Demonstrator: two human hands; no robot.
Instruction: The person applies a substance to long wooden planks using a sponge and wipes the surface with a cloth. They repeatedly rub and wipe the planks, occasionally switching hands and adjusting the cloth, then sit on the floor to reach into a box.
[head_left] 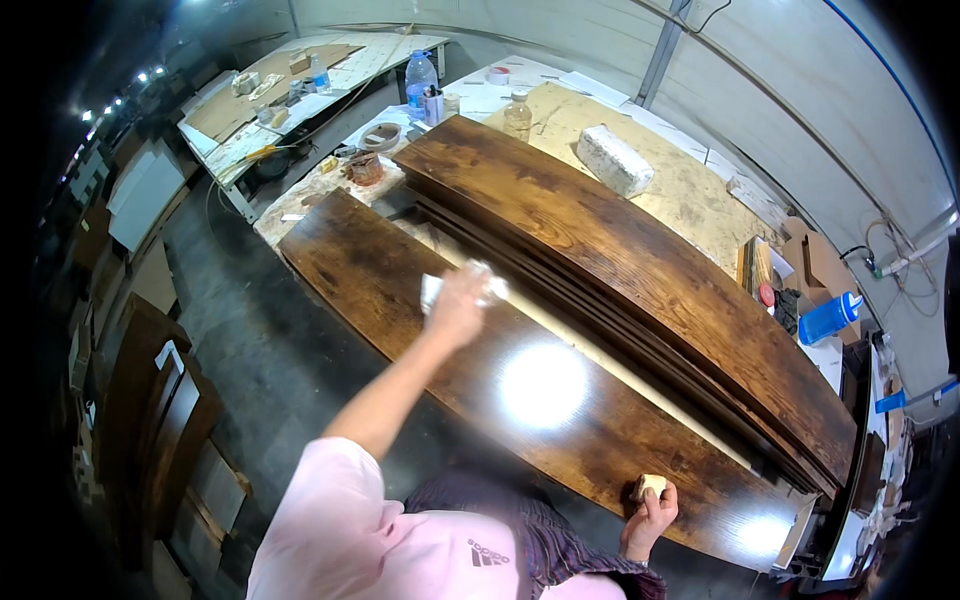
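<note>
A long dark-brown stained wood board (360, 260) lies across the table in front of me. Bunched in my left hand (455, 312) is a white cloth (430, 292), pressed against the board's surface left of its middle. My right hand (654, 520), by the near edge toward the right end, grips a small pale-yellow block (650, 486) between thumb and fingers. Whether it is a sponge or a sanding block I cannot tell. Just beyond the board, a stack of similar boards (600, 225) rises, its top one curved along the far side.
Behind the stack are a white wrapped block (614, 160), a glass jar (517, 117) and a large water bottle (420, 82). A stained can (366, 168) stands near the board's left end. At right sit a blue bottle (830, 319) and a cardboard box (822, 270). More boards (150, 400) lean at left.
</note>
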